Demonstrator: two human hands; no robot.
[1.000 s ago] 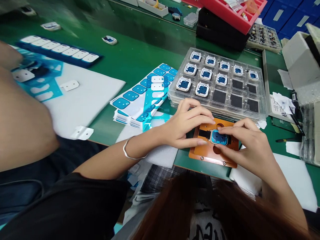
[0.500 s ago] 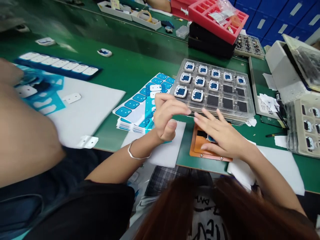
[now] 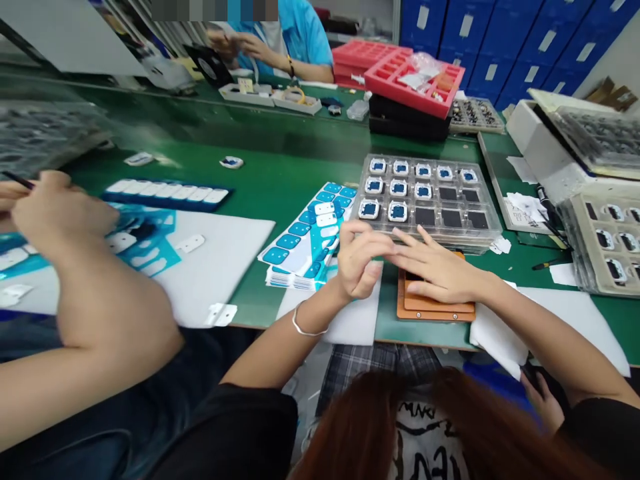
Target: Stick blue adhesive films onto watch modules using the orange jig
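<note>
My right hand [image 3: 443, 272] lies with fingers spread over an orange fixture [image 3: 435, 312] at the table's front edge and covers much of its top. Beside it my left hand [image 3: 361, 260] is half curled, its thumb apart from the fingers and nothing visible in it. The left fingertips meet the right fingertips in the view; whether they touch I cannot tell. Behind the hands stands a clear compartment tray [image 3: 483, 239] with several white-framed blue parts [image 3: 398, 212] and some dark bare pockets. Blue-and-white sticker sheets [image 3: 290, 241] lie stacked left of my left hand.
A co-worker's arm [image 3: 100, 320] reaches over a white foam mat [image 3: 235, 240] at left. Across the table, another person [image 3: 305, 40] handles something. Red trays [image 3: 415, 83] rest on black boxes at the back. A beige tray [image 3: 583, 267] stands at right.
The view has tilted up and shifted, bringing a person across the table into sight. The fixture's dark inside and blue piece were partly visible; now an orange surface shows under my right hand.
</note>
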